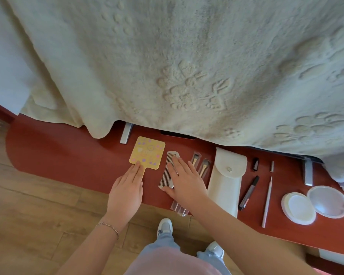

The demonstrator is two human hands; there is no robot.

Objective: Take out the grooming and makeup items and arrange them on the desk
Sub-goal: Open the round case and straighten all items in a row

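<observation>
red-brown desk (68, 155) carries the row; left hand (125, 193) lies flat, fingers straight, on the yellow mirror (147, 152) handle; right hand (184, 182) rests flat on the comb (167, 171); beside them two brushes (200, 165), white pouch (225, 181), open compact (314, 205); a cream blanket (187, 66) overhangs the desk's back.

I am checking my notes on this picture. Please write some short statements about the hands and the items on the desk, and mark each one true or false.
1. The left hand lies with straight fingers on the handle of the yellow mirror. True.
2. The right hand grips the white pouch. False: it rests flat on the comb, and the pouch lies untouched beside it.
3. The round compact lies open. True.
4. The two brushes lie to the left of the mirror. False: they lie between the comb and the pouch.
5. The dark pen lies to the right of the pouch. True.
</observation>
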